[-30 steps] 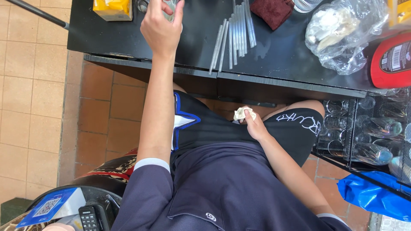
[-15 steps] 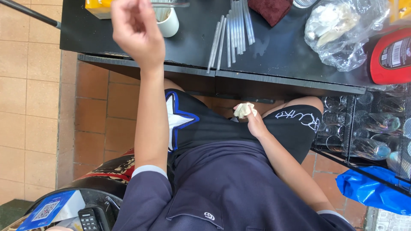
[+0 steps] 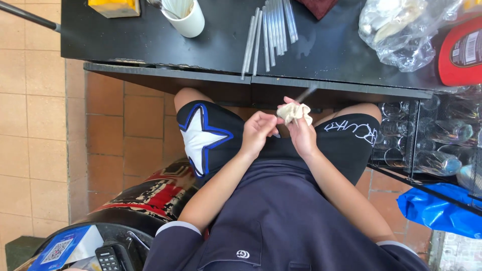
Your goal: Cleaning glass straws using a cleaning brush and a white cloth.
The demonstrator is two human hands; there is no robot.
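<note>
Clamped around one crumpled cream cloth [image 3: 294,112], the right hand [image 3: 303,131] grips a thin clear straw [image 3: 304,94]; left hand [image 3: 257,131] fingers pinch together beside it.

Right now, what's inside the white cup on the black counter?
The white cup holds a few pale, thin sticks or straws leaning at its rim. Its lower inside is hidden by the wall, and the frame's top edge cuts it off.

We see a small drink stall or café: a black counter [image 3: 150,40] with clear straws [image 3: 268,30], a white cup [image 3: 188,20], and glasses [image 3: 427,145] stored under it.
</note>
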